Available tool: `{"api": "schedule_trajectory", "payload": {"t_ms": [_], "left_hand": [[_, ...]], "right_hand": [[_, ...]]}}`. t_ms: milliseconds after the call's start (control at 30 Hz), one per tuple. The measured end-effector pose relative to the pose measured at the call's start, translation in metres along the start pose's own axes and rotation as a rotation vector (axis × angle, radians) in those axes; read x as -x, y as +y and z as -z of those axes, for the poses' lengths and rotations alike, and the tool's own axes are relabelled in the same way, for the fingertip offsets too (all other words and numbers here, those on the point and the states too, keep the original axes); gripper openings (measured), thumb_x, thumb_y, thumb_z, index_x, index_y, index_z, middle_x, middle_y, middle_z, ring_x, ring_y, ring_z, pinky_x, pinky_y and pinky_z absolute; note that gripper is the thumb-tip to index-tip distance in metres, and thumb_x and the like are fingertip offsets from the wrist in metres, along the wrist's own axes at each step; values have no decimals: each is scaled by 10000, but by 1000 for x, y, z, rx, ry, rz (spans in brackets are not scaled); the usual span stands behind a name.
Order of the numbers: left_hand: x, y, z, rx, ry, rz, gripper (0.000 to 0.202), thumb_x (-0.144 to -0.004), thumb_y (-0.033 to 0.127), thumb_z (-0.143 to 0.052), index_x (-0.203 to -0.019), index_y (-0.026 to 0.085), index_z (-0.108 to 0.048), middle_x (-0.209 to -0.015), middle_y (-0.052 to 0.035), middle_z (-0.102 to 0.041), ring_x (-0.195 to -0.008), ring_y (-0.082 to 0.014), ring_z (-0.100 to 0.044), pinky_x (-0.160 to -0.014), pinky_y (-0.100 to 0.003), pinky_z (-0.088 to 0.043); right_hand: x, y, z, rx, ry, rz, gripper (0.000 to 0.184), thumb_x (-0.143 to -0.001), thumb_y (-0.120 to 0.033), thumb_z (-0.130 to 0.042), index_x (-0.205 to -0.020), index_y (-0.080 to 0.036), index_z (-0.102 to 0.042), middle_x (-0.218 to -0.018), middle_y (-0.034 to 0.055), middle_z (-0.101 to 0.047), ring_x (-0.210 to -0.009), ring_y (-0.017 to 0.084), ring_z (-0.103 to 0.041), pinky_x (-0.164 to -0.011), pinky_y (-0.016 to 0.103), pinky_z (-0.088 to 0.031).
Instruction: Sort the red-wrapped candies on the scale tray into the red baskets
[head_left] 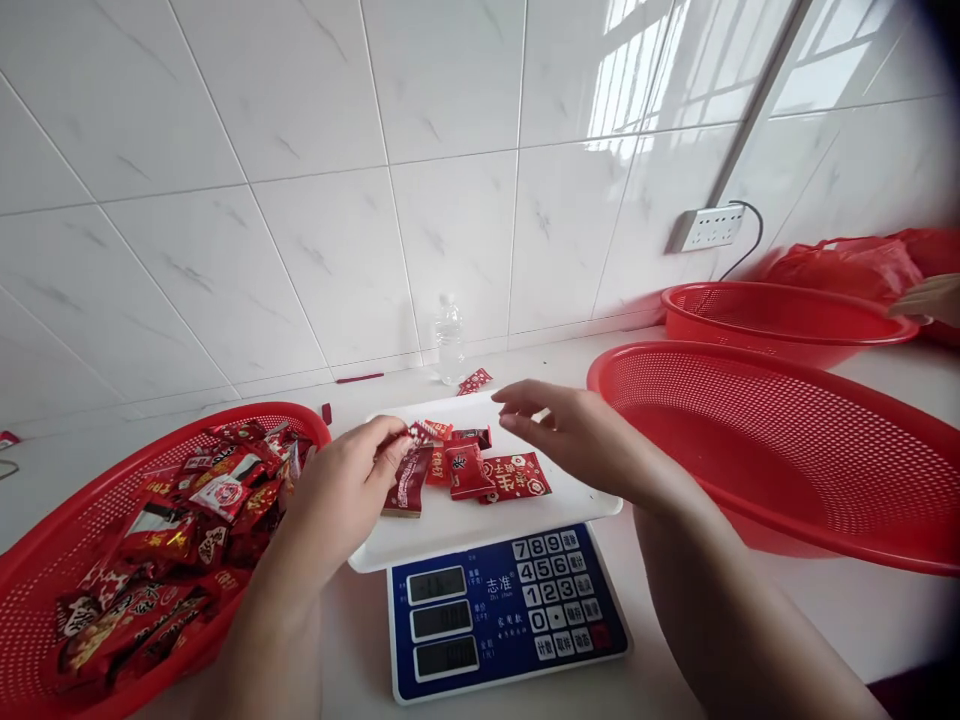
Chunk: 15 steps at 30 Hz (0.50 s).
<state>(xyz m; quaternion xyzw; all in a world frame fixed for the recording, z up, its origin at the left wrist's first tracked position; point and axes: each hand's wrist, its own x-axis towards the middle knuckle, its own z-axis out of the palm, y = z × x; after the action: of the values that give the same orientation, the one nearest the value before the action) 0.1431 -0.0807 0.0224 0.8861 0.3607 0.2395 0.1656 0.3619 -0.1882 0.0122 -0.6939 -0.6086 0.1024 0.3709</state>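
A blue electronic scale (507,610) with a white tray (480,520) stands in front of me. Several red candy packets (469,470) lie on the tray. My left hand (349,490) hovers over the tray's left side, its fingers pinched on a small red-and-white candy (415,432). My right hand (570,430) floats above the tray's right part, fingers loosely spread and holding nothing.
A red perforated basket (45,560) full of wrapped candies sits at the left. An empty red basket (780,450) lies at the right, another red basket (780,315) behind it. Another person's hand (930,298) shows at the far right. A water bottle (450,340) stands by the tiled wall.
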Motion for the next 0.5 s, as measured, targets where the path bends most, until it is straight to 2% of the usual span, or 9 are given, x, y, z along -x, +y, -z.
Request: {"api": "schedule_trajectory", "payload": {"t_ms": [33,100,167,267,367,500], "left_hand": [[-3,-4,1,-45,-84,9,253,-962,371,-437,-906,237,-643,-746,2,-687,-665,-188,-610,-600,-281,-401],[-6,-10,1,-82,-172,9,258,-957,342,-415,-874,242,-638,-774,-4,-694,-694,-198,-619,-605,-283,-394],[-6,-13,1,-68,-184,-10,255,-958,327,-402,-873,241,-627,-803,-6,-698,-725,-201,-627,-628,-286,-397],[-3,-11,5,5,-175,-27,234,-961,323,-412,-901,242,-624,-812,8,-698,-730,-190,-628,-649,-284,-405],[0,-9,7,68,-222,-76,207,-947,300,-443,-890,243,-633,-834,19,-700,-738,-179,-630,-659,-279,-417],[-2,-11,-6,65,-367,-166,200,-921,223,-441,-827,231,-618,-797,16,-674,-733,-180,-631,-679,-300,-457]], "right_hand": [[0,5,-4,72,-48,-15,343,-947,-400,-518,-1199,-209,-650,-1078,91,-720,-921,216,-672,-802,371,-527],[5,14,-13,157,-142,-13,384,-924,-368,-546,-1264,-210,-627,-1186,122,-691,-1066,270,-642,-890,435,-508],[12,22,-19,178,-208,-3,424,-876,-322,-606,-1285,-214,-623,-1262,133,-659,-1172,313,-592,-954,483,-479],[22,29,-23,198,-264,-5,424,-847,-276,-622,-1269,-241,-639,-1281,111,-651,-1197,318,-578,-961,483,-480],[28,32,-22,214,-244,-23,381,-843,-279,-625,-1220,-241,-661,-1228,105,-664,-1144,309,-601,-904,452,-505],[30,33,-20,226,-125,-67,310,-835,-237,-600,-1132,-183,-669,-1121,126,-669,-981,273,-649,-804,406,-525]]}}
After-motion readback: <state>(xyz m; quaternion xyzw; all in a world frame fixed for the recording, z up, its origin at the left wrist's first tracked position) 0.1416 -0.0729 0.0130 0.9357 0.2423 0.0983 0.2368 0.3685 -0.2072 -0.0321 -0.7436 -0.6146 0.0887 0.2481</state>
